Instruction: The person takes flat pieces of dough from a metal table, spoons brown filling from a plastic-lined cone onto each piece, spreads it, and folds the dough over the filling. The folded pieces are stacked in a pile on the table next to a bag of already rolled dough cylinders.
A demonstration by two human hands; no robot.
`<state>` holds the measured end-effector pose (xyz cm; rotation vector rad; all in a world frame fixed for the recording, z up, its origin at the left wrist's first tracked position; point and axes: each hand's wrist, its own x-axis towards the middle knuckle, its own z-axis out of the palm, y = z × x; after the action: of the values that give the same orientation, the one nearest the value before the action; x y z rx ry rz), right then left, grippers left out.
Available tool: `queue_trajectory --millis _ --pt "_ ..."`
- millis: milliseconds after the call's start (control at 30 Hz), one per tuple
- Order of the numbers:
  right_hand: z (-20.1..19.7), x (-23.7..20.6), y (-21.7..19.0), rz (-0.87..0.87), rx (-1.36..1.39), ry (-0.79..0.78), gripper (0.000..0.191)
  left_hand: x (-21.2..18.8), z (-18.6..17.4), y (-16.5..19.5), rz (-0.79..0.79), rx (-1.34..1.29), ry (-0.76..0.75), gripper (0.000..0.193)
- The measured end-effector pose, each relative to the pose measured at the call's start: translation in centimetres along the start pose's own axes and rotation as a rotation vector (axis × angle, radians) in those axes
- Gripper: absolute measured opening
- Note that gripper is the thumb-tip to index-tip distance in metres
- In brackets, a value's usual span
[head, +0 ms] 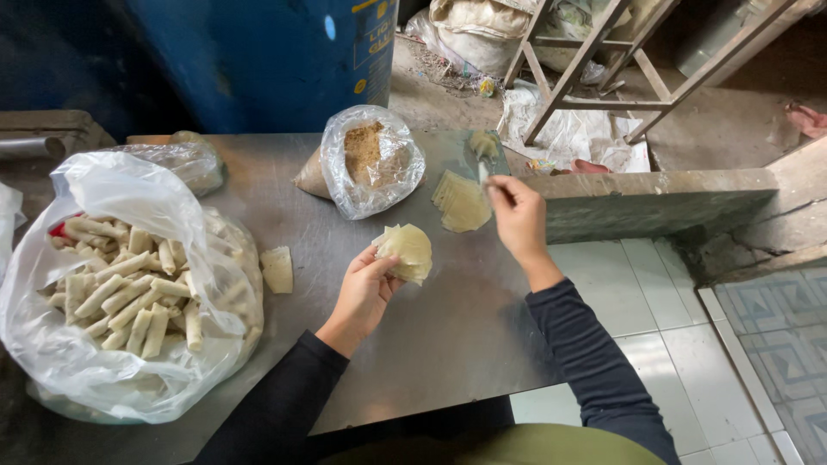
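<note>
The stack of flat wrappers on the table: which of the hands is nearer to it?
Right. The right hand is just beside the stack of wrappers, to its right; the left hand is lower, holding one wrapper.

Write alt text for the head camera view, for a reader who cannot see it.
A person's left hand holds a pale round wrapper over a metal table, while the right hand holds a small utensil above a stack of wrappers. A clear bag of rolled spring rolls sits left, a bag of brown filling behind.

Steel table (431, 344) on white-tiled floor (655, 327) (blue drum (258, 52) behind).
</note>
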<state>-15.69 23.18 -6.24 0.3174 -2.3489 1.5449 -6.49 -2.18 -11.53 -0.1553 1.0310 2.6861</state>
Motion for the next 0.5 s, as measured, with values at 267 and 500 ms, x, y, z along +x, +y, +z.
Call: queue_trajectory --millis 267,500 --pt "-0.2 -1.9 1.1 -0.52 -0.57 -0.217 0.029 0.0 0.3 0.1 0.011 0.048 -0.024 0.04" --pt "-0.7 -2.5 1.7 -0.531 -0.57 -0.234 0.026 -0.2 0.4 0.0 0.005 0.054 -0.043 0.041"
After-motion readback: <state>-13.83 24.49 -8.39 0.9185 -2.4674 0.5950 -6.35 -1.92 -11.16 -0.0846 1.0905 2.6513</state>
